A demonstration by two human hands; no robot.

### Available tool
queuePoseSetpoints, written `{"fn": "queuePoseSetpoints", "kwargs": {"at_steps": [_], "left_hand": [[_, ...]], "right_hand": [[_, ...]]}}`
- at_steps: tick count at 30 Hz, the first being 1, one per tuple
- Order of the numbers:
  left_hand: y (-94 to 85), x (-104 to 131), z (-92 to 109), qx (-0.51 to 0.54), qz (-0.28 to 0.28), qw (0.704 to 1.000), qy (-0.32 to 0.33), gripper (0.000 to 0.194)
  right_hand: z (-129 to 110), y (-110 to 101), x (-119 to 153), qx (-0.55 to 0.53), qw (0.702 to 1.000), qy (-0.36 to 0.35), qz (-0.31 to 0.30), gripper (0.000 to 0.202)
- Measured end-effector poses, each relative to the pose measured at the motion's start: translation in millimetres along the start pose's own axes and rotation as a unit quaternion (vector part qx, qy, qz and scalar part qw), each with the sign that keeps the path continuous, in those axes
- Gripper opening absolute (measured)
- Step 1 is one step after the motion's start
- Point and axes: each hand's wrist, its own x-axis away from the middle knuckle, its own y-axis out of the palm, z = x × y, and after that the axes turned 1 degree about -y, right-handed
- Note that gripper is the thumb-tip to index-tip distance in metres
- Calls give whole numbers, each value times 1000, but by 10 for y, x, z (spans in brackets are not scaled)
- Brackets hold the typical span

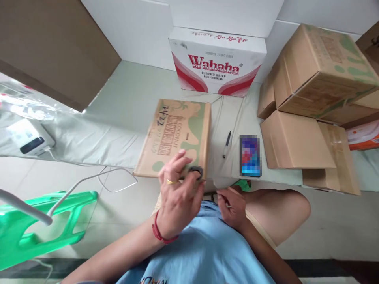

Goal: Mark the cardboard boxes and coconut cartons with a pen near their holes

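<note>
A flat brown carton (177, 138) with green patches and printed lettering lies on the cloth-covered table in front of me. Over its near right corner is my left hand (179, 193), its fingers curled around a small dark ring-shaped object (196, 171). What exactly this object is, I cannot make out because of blur and the fingers. My right hand (232, 207) is by my lap, just off the table edge, with its fingers bent together. Whether anything is inside those fingers is hidden. To the right of the carton lie a pen (227, 144) and a phone (250, 156).
A white and red water box (219, 63) stands at the back. Brown cartons (296, 138) are stacked on the right. At the left are a large brown panel (59, 43), a white device (32, 136) with a cable, and a green stool (74, 221).
</note>
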Motion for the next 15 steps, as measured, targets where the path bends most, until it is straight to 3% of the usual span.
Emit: {"fn": "queuePoseSetpoints", "kwargs": {"at_steps": [5,8,11,13,15], "left_hand": [[64,-40,292,46,-94,993,48,10],[18,-104,339,99,-128,986,47,19],[-96,-142,261,144,-87,986,24,39],[-177,-151,115,132,-20,991,1,46],[-231,-141,-105,99,58,992,-45,40]], "right_hand": [[117,-430,269,1,971,212,111,19],[155,-512,213,-32,937,299,180,29],[114,-532,45,-56,924,314,212,32],[55,-532,-75,-68,928,305,204,31],[-7,-528,-168,-81,936,289,183,29]]}}
